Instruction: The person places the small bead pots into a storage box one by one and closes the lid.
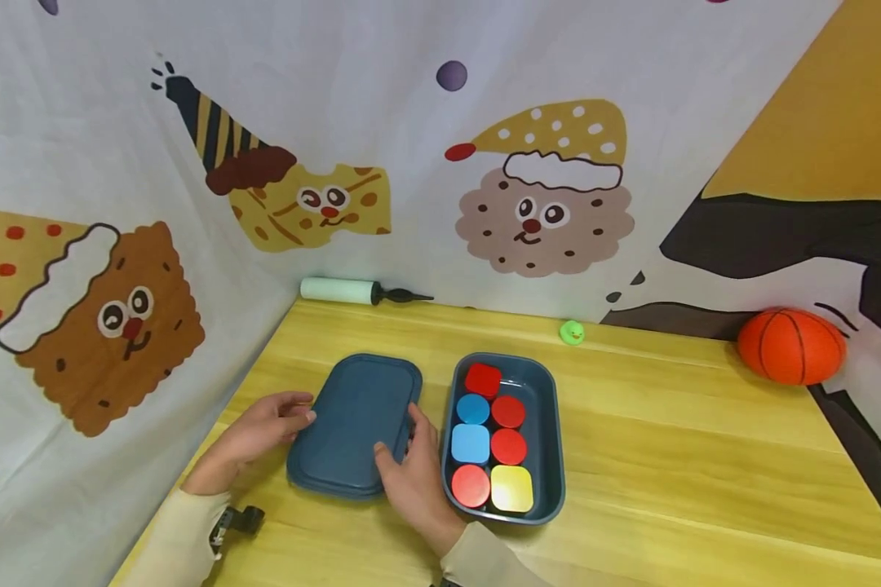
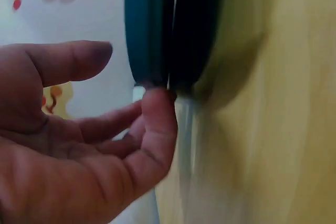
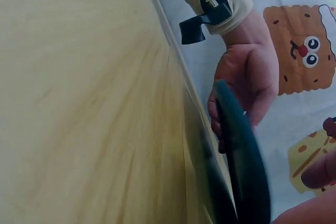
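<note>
A dark blue lid point(image 1: 356, 420) with rounded corners is between my two hands, flat side up, close over the table. My left hand point(image 1: 260, 432) is at its left edge. In the left wrist view a bent fingertip point(image 2: 159, 103) meets the lid's rim point(image 2: 147, 30), while the thumb stands apart from it. My right hand point(image 1: 418, 481) is around the lid's lower right edge, thumb overlapping the top in the head view. The right wrist view shows that thumb point(image 3: 321, 171) away from the lid's face point(image 3: 244, 156); the other right fingers are hidden there.
A dark blue box point(image 1: 546, 424) close right of my right hand holds several red, blue and yellow lidded pieces, round and square. Along the back are a pale green hand pump point(image 1: 338, 290) and a small green duck point(image 1: 572, 333). An orange ball point(image 1: 791, 346) sits far right.
</note>
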Available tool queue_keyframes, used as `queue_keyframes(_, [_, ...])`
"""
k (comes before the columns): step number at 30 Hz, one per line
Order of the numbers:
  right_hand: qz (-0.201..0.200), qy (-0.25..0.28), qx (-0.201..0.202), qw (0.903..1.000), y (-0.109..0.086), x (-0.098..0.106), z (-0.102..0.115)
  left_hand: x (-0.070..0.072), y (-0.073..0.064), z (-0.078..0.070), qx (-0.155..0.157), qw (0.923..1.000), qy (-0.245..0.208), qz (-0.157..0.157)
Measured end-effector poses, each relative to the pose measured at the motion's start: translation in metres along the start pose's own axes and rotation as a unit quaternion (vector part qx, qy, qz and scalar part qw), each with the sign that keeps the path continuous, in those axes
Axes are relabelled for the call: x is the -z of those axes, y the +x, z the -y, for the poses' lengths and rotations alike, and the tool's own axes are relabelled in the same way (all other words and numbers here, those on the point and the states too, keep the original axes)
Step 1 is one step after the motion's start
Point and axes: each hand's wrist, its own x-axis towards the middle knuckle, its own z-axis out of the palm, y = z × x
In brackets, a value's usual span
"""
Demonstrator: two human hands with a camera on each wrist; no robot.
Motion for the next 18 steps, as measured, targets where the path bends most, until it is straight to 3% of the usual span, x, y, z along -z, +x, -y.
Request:
queue_keyframes(4, [0.004,0.023,0.009,0.9997,-0.002,0.002,0.004,0.013,-0.007,0.008,-0.023,0.9969,-0.062,0.043])
queue_keyframes(9, [0.045,0.096,0.027,0.994,-0.002,0.02,0.019,0.019,-0.013,0.008,-0.051,0.982,-0.16,0.086])
queue_keyframes(14, [0.072,0.153,0.04,0.9848,0.001,0.052,0.029,0.011,-0.015,-0.006,-0.102,0.9552,-0.252,0.117])
queue_keyframes(18, [0.081,0.153,0.033,0.9844,0.008,0.076,0.032,-0.002,-0.014,-0.021,-0.118,0.9451,-0.276,0.129])
